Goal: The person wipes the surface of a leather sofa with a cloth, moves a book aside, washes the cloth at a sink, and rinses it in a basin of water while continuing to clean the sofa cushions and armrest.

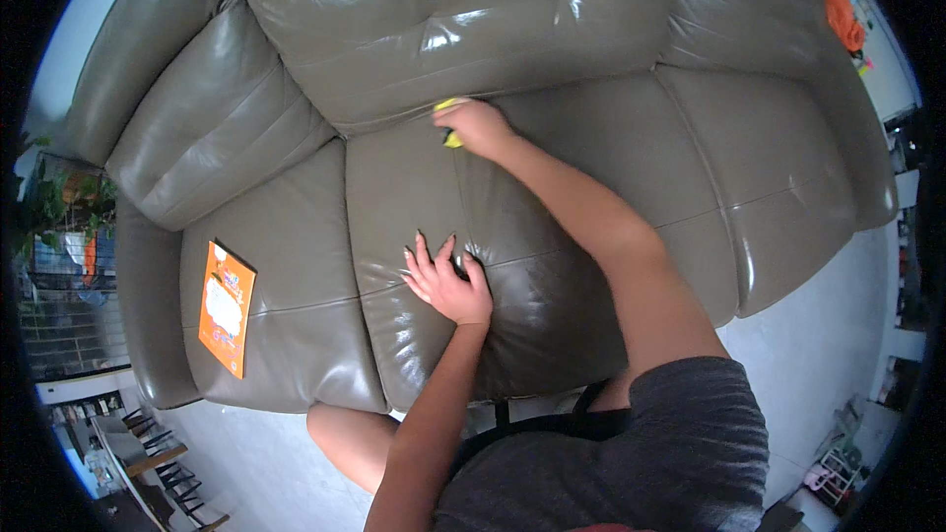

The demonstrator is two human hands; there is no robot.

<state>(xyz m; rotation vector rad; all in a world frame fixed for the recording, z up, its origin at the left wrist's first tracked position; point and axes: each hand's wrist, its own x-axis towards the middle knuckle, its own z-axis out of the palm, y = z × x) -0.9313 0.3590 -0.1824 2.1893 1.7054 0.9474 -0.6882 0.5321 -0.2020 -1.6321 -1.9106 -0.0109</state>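
Observation:
A grey-brown leather sofa (591, 140) spreads out before me. My right hand (477, 125) is closed around a small yellow and black object (453, 139) at the rear of the middle seat, by the crease below the backrest. My fingers cover most of that object, and its kind cannot be told. Nearer to me, my left hand (449, 284) lies palm down on the front part of the same seat cushion, fingers spread and holding nothing.
An orange printed book or folder (228, 310) lies on the left seat. Armrests (151, 303) bound the sofa. A barred cage (66, 325) and plants stand beyond its left end; an orange item (844, 18) is past the right end. Pale floor shows at both sides.

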